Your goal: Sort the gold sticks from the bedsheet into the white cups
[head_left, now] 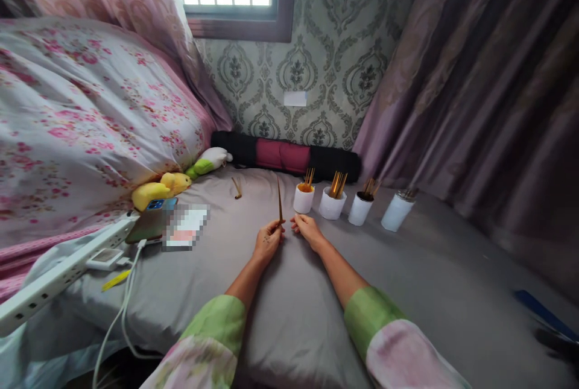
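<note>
A few thin brown sticks (280, 203), bunched so that they look like one tapering bundle, stand nearly upright in my left hand (268, 242), which is closed around their lower end. Just to the right, my right hand (308, 231) has its fingers curled and pressed together; whatever they hold, if anything, is too small to make out. The two hands are close but apart. Beyond my right hand is a white cup (304, 201) with orange inside and thin sticks in it. Some loose thin sticks (237, 189) lie on the grey sheet (217, 292) to the left.
Three more white containers with sticks, a wide one (332, 207), a dark-topped one (359, 211) and a tall one (397, 214), stand rightward. Phones (147, 223), a power strip (58, 277), a white cable (129, 292) and plush toys (154, 195) are left. A black-and-red roll (284, 155) lies behind.
</note>
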`<state>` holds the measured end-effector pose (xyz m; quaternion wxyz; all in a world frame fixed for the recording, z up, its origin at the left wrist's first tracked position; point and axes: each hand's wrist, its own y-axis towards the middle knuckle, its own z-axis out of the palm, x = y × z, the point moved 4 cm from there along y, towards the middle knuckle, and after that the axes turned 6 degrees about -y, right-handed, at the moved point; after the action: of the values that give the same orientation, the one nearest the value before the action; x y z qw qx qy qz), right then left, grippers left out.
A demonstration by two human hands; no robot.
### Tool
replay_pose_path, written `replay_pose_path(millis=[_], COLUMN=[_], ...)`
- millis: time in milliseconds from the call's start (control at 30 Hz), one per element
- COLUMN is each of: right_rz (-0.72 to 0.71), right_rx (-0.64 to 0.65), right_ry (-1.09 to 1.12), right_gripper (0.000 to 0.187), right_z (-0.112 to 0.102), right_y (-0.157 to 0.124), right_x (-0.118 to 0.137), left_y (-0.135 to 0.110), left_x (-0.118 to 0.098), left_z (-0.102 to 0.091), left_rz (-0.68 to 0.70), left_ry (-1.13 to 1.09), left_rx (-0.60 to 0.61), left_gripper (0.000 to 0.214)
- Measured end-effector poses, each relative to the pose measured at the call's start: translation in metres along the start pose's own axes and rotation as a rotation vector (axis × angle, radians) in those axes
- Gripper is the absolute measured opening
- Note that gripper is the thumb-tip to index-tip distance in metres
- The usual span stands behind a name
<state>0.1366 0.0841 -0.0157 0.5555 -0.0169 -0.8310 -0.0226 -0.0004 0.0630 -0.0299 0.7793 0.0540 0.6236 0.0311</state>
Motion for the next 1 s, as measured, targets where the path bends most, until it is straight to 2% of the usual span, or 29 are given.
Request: replay_pose_path(millis=[433,767,1000], right_rz=[-0.010,-0.068,-0.044], right_rx=[0.095,0.119,0.196], right_ry=[0.279,0.442,0.495], right_gripper=[0.040,0.040,0.042], right_z=[-0.004,-0.011,-0.014], right_y=[-0.011,-0.006,-0.011], right_x=[0.000,-0.005,0.007], left_y=[-0.002,-0.005,-0.010], left_x=[-0.002,0.000,-0.008], left_z=[0.006,0.008,0.012], left_rz=[0.088,0.190,0.241], left_ry=[0.164,0.266,0.383], left_rx=[0.130,0.140,0.186], left_gripper=[0.033,0.029,0.028])
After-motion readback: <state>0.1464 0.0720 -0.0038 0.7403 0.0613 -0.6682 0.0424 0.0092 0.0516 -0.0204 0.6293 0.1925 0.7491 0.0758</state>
